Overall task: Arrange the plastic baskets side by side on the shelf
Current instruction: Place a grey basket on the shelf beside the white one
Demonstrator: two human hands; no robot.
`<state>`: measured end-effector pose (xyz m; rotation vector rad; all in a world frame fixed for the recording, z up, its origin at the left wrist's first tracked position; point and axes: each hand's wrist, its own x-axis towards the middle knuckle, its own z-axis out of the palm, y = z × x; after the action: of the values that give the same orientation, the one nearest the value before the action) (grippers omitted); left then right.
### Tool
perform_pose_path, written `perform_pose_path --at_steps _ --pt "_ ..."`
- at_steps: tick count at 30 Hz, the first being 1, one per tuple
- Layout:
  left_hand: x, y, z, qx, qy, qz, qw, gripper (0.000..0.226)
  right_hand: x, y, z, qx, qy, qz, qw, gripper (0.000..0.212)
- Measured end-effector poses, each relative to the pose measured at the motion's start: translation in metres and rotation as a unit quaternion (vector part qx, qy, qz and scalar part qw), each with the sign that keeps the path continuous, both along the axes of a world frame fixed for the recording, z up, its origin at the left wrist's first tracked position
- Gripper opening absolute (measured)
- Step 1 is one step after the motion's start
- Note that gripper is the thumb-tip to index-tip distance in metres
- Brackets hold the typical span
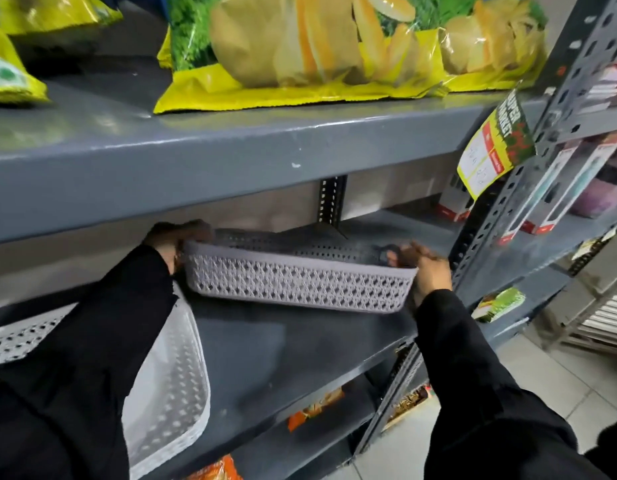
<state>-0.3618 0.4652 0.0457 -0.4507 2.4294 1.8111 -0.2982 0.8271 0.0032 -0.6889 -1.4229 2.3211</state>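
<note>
Shelving unit: grey painted metal, perforated uprights (501,216); three boards in view.
Upper shelf (231,154): overhangs the work space directly above both hands, limiting headroom over the basket.
Snack bags (300,53): yellow and green, on the upper shelf; at least three counted, one large bag in the centre, one to its right, more cut off at left.
Middle shelf (265,348): dark grey, bare in front of the basket.
White baskets (172,375): perforated plastic, at the left of the middle shelf, largely hidden under the left sleeve; count cannot be told.
Grey basket (296,282): one; shallow, lattice-sided, over the middle shelf just right of the white baskets, tilted down to the right; whether its base touches the board cannot be told.
Left hand (175,237): fingers curled closed over the grey basket's left end.
Right hand (425,268): closed on the basket's right end, thumb over the rim.
Price tag (494,143): one, yellow, red and green, hanging from the upper shelf's right edge.
Lower shelf (317,431): orange packets, partly visible.
Neighbouring bay: boxed goods at right, blurred.
Floor (542,393): pale tiles, lower right.
</note>
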Motion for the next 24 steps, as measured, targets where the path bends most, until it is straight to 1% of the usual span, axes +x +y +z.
perform_pose_path --at_steps 1,2,3,4,5,6,7,8,9,10,11,12,13,14,16,17,19,22,24 --pt "0.002 -0.003 -0.004 -0.019 0.002 -0.001 1.0 0.006 -0.002 0.004 -0.004 0.007 -0.012 0.012 1.0 0.022" --pt "0.007 -0.004 -0.004 -0.04 -0.007 -0.004 0.999 0.02 -0.003 0.005 -0.004 0.042 -0.033 0.035 0.998 0.028" --pt "0.01 -0.004 -0.008 -0.07 -0.019 -0.014 0.997 0.026 -0.005 0.007 -0.004 0.126 -0.076 0.064 0.987 0.032" --pt "0.017 -0.003 -0.01 -0.086 -0.025 -0.016 0.996 0.019 -0.008 0.007 -0.004 0.252 -0.147 0.102 0.951 0.031" --pt "0.025 0.0 -0.011 -0.09 -0.032 -0.019 0.995 0.011 -0.011 0.007 -0.003 0.391 -0.218 0.128 0.885 0.029" --pt "0.029 0.002 -0.013 -0.082 -0.036 -0.014 0.996 0.024 -0.011 0.004 -0.001 0.491 -0.256 0.132 0.822 0.03" --pt "0.035 0.005 -0.014 -0.081 -0.049 -0.012 0.995 0.037 -0.01 -0.001 0.004 0.539 -0.282 0.138 0.782 0.033" --pt "0.041 0.01 -0.014 -0.084 -0.067 -0.02 0.994 0.046 -0.011 -0.005 0.007 0.557 -0.293 0.143 0.764 0.035" --pt "0.045 0.012 -0.015 -0.09 -0.084 -0.028 0.992 0.049 -0.012 -0.01 0.011 0.57 -0.302 0.149 0.749 0.037" --pt "0.048 0.014 -0.016 -0.095 -0.1 -0.037 0.99 0.043 -0.015 -0.014 0.012 0.571 -0.313 0.149 0.744 0.038" --pt "0.051 0.017 -0.017 -0.097 -0.108 -0.045 0.988 0.031 -0.018 -0.015 0.013 0.567 -0.325 0.152 0.741 0.039" --pt "0.053 0.02 -0.016 -0.104 -0.118 -0.049 0.986 0.017 -0.022 -0.017 0.013 0.56 -0.334 0.154 0.743 0.038" --pt "0.056 0.022 -0.017 -0.117 -0.123 -0.048 0.984 0.008 -0.023 -0.02 0.013 0.55 -0.338 0.149 0.749 0.038" --pt "0.056 0.022 -0.017 -0.131 -0.12 -0.049 0.983 0.01 -0.024 -0.021 0.012 0.544 -0.335 0.139 0.756 0.038" --pt "0.058 0.024 -0.017 -0.188 -0.112 -0.056 0.974 0.016 -0.025 -0.024 0.01 0.534 -0.338 0.139 0.762 0.038" --pt "0.059 0.025 -0.016 -0.223 -0.109 -0.063 0.967 0.015 -0.024 -0.025 0.008 0.533 -0.335 0.135 0.765 0.038" --pt "0.062 0.029 -0.013 -0.289 -0.118 -0.085 0.946 0.016 -0.02 -0.029 0.005 0.53 -0.326 0.128 0.773 0.038" --pt "0.067 0.037 -0.01 -0.397 -0.109 -0.102 0.905 0.015 -0.013 -0.03 0.0 0.525 -0.292 0.113 0.791 0.038" --pt "0.07 0.044 -0.01 -0.447 -0.087 -0.101 0.884 0.027 -0.009 -0.029 -0.002 0.526 -0.276 0.11 0.797 0.04"
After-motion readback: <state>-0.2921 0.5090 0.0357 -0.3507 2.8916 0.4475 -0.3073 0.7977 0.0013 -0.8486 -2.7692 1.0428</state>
